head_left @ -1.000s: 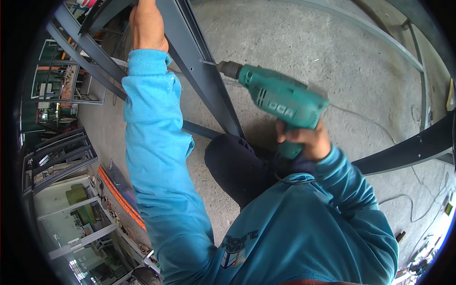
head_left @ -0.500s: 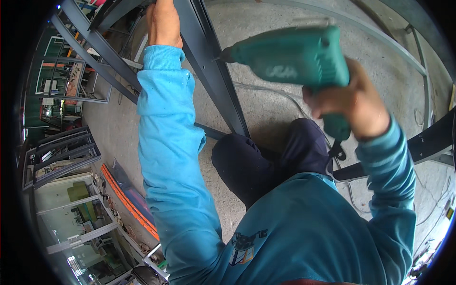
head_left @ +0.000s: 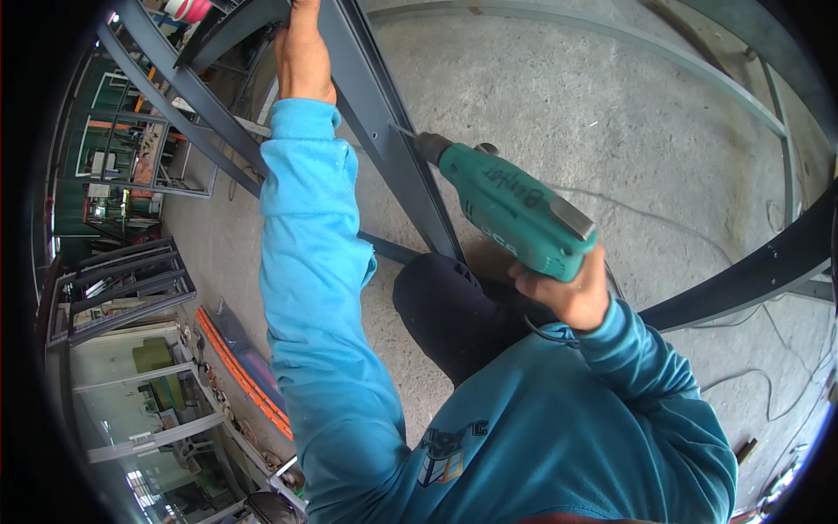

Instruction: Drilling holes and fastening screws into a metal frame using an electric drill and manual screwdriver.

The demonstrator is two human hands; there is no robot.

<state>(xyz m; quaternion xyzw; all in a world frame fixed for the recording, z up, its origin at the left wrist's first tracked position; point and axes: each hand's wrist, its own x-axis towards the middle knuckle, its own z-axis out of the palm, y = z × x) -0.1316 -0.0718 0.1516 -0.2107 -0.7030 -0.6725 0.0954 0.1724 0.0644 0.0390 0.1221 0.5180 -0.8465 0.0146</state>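
Dark metal bar (head_left: 397, 170) slants down toward the person's knee (head_left: 436, 284). Green drill (head_left: 515, 210): rear end dropped since half a second ago (motion-blurred then), suggesting steadier aim. Right hand (head_left: 572, 293) wrapped snugly round it; left hand (head_left: 305, 65) against the bar, grip hidden, can't tell. Bit (head_left: 402, 131) points at bar near small hole (head_left: 375, 135); contact unclear.

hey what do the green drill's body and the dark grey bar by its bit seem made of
Drill body: probably plastic, slightly glossy, judging by its rounded moulded casing. Bar: likely metal, perhaps coated, given its crisp edges and smooth, even grey.
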